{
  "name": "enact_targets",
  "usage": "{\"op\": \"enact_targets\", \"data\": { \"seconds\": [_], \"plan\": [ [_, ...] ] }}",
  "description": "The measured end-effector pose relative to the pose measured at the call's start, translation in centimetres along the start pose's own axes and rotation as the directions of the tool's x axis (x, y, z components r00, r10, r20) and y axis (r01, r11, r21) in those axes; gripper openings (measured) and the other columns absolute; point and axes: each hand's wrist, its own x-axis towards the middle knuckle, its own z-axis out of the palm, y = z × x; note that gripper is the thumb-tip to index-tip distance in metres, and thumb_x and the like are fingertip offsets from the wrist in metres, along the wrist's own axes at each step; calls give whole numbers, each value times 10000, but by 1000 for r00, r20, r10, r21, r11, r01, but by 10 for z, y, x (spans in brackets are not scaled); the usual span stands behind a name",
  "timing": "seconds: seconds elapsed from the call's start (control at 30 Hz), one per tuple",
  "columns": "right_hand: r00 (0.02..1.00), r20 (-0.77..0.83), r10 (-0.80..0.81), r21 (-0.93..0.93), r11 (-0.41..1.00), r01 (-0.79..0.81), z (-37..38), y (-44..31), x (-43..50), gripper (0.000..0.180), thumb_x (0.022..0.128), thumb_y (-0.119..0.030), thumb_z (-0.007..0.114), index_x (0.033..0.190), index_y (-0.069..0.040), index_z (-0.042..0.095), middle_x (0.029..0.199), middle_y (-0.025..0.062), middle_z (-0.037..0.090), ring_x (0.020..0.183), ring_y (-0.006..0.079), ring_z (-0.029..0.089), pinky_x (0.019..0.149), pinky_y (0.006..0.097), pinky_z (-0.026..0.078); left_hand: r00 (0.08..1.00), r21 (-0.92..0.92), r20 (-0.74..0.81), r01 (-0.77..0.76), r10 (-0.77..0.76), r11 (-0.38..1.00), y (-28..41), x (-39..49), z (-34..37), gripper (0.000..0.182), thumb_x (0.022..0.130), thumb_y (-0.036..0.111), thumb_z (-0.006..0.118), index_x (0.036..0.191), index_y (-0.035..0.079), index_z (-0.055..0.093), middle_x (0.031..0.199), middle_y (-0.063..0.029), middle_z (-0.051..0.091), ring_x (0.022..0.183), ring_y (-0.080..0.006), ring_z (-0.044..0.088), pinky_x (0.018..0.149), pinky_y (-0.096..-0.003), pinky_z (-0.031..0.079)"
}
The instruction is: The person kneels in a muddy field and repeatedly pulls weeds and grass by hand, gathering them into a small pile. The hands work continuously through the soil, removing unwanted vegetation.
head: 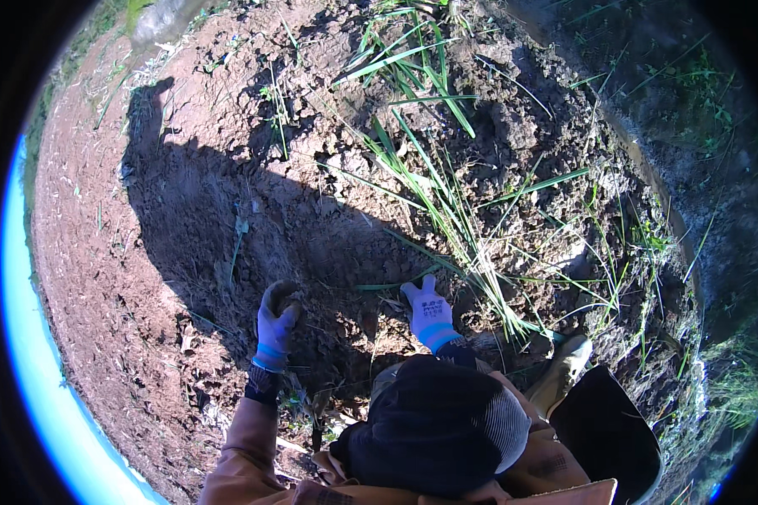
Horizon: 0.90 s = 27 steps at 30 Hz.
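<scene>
My left hand (pixel 276 331), in a pale knit work glove with a blue cuff, hangs low over shaded soil (pixel 328 246). Its fingers curl, and their inner side is dark with dirt; whether a clod is inside I cannot tell. To the right, my right hand (pixel 431 310) wears a matching glove bearing print on its back. Two of its digits point apart, close to a narrow green leaf blade (pixel 385 286) on the ground; the remaining fingers are hidden. Beside that hand lies a loose bundle of long grass-like leaves (pixel 451 218), fanning away from me.
More cut leaves (pixel 410 60) lie farther ahead on rough, cloddy earth. A muddy shoe (pixel 565 369) stands at lower right, near a black object (pixel 606 435). Dark fabric (pixel 442 423) covers the lower middle. Along the right runs a shaded, weedy strip (pixel 701 158).
</scene>
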Motion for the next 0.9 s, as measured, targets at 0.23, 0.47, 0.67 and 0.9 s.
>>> {"op": "enact_targets", "data": {
  "seconds": [0.23, 0.47, 0.67, 0.9],
  "plan": [
    [995, 9, -100, 38, 994, 100, 3, 8, 2, 481, 783, -73, 706, 1224, -181, 550, 1309, 215, 396, 964, 440, 629, 806, 510, 538, 934, -489, 357, 197, -11, 849, 37, 19, 76, 363, 868, 209, 713, 1177, 71, 582, 893, -39, 650, 627, -99, 556, 518, -241, 451],
    [987, -163, -10, 757, 641, 131, -13, 36, 0, 259, 875, -171, 702, 1089, -56, 615, 1005, 133, 690, 922, 237, 669, 810, 356, 516, 944, -461, 234, 319, -234, 828, 43, 22, 120, 245, 952, 350, 617, 967, 106, 609, 749, -14, 590, 572, -131, 524, 527, -294, 445],
    [992, 89, -87, 996, 22, -87, -33, -1, -9, 385, 984, -193, 592, 1349, -87, 531, 1098, 41, 636, 991, 118, 589, 822, 221, 501, 949, -396, 201, 305, -243, 866, 30, 29, 124, 261, 954, 309, 618, 1086, 84, 606, 918, -46, 637, 779, -158, 614, 680, -312, 521],
    [977, -29, -213, 997, -70, 15, -12, -30, 2, 413, 941, -94, 626, 1330, -98, 488, 1137, 37, 625, 1023, 147, 610, 802, 338, 581, 929, 27, 367, -64, 49, 998, 23, 9, 127, 507, 850, 87, 629, 1326, 30, 464, 1215, -94, 588, 1094, -193, 578, 933, -340, 497]
  ]
}}
